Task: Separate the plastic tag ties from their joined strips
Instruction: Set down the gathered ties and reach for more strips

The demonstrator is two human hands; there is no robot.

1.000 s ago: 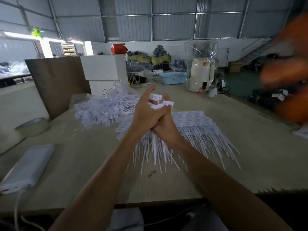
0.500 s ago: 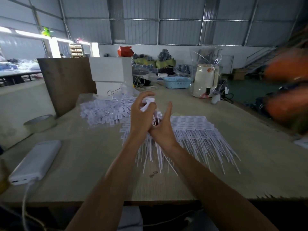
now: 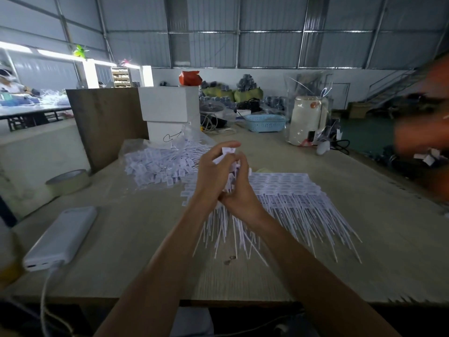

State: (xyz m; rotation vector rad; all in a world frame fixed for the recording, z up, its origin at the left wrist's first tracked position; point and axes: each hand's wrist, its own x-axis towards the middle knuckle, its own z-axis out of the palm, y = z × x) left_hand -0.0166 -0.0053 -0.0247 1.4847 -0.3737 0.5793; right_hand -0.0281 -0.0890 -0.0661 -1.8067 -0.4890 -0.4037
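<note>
Left hand: my left hand point(image 3: 213, 171) is curled round a bunch of tag ties point(image 3: 227, 154) at frame centre, fingertips pinching the white heads.
Right hand: my right hand point(image 3: 239, 193) wraps the same bunch lower down, pressed against the left.
Joined strips: the strips point(image 3: 286, 190) lie fanned on the table point(image 3: 364, 239) behind my hands.
Loose pile: separated ties point(image 3: 155, 166) sit left of centre.
Lower left: a power bank point(image 3: 62, 237).
</note>
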